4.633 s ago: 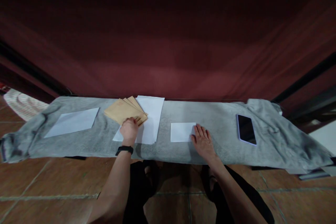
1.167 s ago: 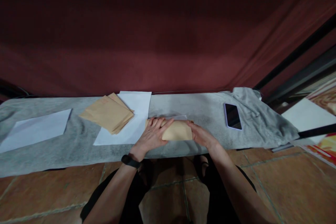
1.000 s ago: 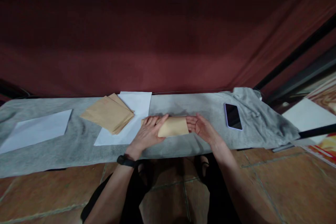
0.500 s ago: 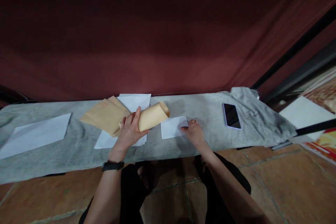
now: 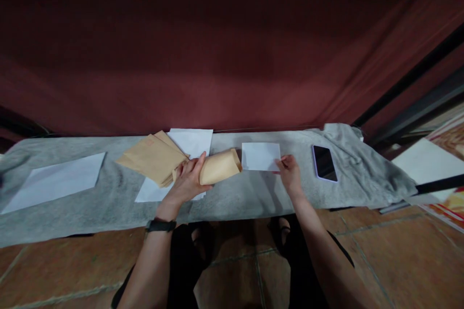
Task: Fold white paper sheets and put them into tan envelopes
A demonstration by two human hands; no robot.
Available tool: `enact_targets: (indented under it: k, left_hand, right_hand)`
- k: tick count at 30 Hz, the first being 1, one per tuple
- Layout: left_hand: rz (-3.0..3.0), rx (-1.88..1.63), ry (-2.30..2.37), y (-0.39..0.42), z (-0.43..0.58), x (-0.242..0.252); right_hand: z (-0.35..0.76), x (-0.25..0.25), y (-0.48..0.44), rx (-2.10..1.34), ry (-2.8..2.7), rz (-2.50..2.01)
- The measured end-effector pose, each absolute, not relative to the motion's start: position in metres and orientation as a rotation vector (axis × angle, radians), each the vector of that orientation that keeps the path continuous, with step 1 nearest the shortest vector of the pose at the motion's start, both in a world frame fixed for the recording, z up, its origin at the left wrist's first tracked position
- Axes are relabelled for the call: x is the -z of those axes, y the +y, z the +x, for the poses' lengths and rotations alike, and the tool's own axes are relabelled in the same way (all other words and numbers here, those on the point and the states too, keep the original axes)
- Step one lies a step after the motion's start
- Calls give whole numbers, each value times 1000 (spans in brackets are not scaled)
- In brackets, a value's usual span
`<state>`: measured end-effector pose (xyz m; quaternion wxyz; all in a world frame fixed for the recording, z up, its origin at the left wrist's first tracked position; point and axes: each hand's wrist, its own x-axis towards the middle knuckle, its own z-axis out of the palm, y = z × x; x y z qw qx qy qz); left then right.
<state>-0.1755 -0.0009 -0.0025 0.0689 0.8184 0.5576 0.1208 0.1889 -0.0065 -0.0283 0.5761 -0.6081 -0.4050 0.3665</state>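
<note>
With fingers on top and thumb along its near side, my left hand [image 5: 188,179] grips a brown paper envelope [image 5: 222,166]. The envelope bulges, its open end facing right. My right hand [image 5: 291,174] pinches the right edge of a small white sheet of paper [image 5: 260,156], which is lifted slightly off the cloth. The sheet's left edge is close to the envelope's mouth; whether they touch I cannot tell. Left of my left hand lie several more brown envelopes [image 5: 148,155], overlapping on top of white sheets [image 5: 194,140].
Grey cloth [image 5: 232,203] covers a long narrow bench. A white sheet [image 5: 58,178] lies at its left end. On the right is a phone [image 5: 325,163] in a pale purple case. A dark red curtain [image 5: 232,82] hangs behind. Beyond the right end stands a dark bar [image 5: 440,184].
My right hand has raised the white paper off the cloth and moved it right and away from me. My left hand still holds the envelope, its mouth turned slightly lower. The view has shifted a little.
</note>
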Motion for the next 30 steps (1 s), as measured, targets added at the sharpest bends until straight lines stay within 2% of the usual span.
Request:
enact_targets:
  k: [5,17,30]
  left_hand:
    - [2477,-371,1699,1,-170,4]
    - [2534,-423,1732,3,-163,4]
    - [2560,-391,1737,3,-155,2]
  right_hand:
    - [192,12,-10,-902,-778,-1264]
    - [195,22,-11,-1090,-1053,-1374]
    - [216,20,-15,-1121,-1375,-1514]
